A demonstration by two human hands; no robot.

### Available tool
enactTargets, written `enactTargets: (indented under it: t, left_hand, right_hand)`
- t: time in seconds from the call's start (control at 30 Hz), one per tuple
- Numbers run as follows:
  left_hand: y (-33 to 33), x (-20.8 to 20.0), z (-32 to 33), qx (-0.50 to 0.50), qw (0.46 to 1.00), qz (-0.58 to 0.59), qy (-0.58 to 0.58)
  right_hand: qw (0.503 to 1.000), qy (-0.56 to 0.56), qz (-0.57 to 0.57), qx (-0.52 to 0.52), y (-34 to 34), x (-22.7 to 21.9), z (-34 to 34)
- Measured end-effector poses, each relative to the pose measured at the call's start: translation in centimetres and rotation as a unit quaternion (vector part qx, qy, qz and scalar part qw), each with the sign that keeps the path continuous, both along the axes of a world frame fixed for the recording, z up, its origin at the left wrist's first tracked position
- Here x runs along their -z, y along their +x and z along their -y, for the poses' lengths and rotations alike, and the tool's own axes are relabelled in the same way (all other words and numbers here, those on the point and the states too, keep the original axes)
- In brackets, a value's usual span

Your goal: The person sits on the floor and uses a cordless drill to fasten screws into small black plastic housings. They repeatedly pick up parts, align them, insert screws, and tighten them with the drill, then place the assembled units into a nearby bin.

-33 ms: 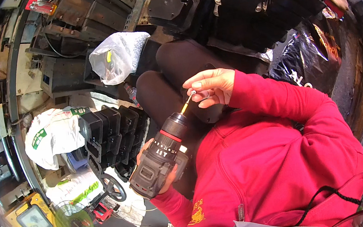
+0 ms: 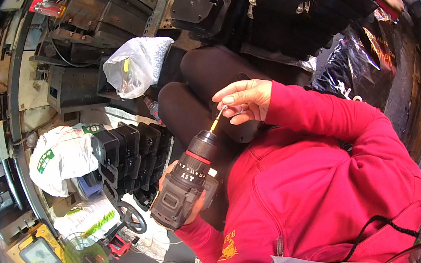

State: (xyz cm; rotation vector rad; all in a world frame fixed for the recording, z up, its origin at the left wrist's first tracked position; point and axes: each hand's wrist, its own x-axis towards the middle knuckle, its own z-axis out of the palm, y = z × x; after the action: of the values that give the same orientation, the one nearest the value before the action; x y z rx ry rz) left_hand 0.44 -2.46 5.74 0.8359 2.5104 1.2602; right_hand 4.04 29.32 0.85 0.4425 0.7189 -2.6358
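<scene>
My left hand [image 2: 196,211] is wrapped round the body of a black cordless drill [image 2: 178,190] with a red ring, its fingers partly hidden beneath it. The drill points up and to the right across my lap. From its chuck runs a long driver bit [image 2: 214,125] with a gold-coloured sleeve. At the bit's tip is a small silvery screw [image 2: 225,107], too small to show fully. My right hand [image 2: 248,96] closes thumb and fingertips about this screw, in line with the bit.
A clear plastic bag of small silvery pieces [image 2: 144,60] lies beyond my knees. Black plastic boxes [image 2: 199,12] stand stacked at the far side, and more black boxes [image 2: 129,148] at the left. A green fan [image 2: 86,259] and a yellow-framed scale [image 2: 37,258] are at lower left.
</scene>
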Motion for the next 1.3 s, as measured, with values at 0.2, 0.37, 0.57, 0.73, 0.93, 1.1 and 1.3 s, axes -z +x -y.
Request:
enactTargets:
  t: [0.2,0.37,0.57,0.73,0.93,1.1,1.3]
  left_hand:
    - [-0.6,0.4,0.1,0.005,1.000,-0.007,0.006]
    - [-1.1,0.6,-0.2,0.017,0.999,-0.013,0.024]
    - [-1.2,0.4,0.4,0.008,0.999,0.039,-0.015]
    - [-1.3,0.7,0.3,0.002,0.999,0.037,0.002]
    - [-1.5,0.5,-0.2,0.039,0.999,0.002,0.031]
    - [-1.8,0.4,-0.5,0.069,0.996,-0.050,0.030]
    - [-2.0,0.1,-0.1,0.090,0.993,-0.075,-0.026]
  right_hand:
    - [0.999,-0.027,0.015,0.037,-0.7,0.6,0.4]
    - [0.999,-0.020,-0.006,0.033,-1.0,1.0,-0.4]
    - [0.999,-0.028,-0.043,0.017,-1.1,1.6,-0.6]
    - [0.999,-0.025,-0.035,0.032,-1.2,1.8,-0.6]
    - [0.999,0.011,-0.031,0.035,-1.3,1.6,-0.6]
    - [0.998,0.047,-0.040,0.016,-1.4,1.4,-0.9]
    - [0.996,0.065,-0.043,-0.039,-1.8,1.5,-1.5]
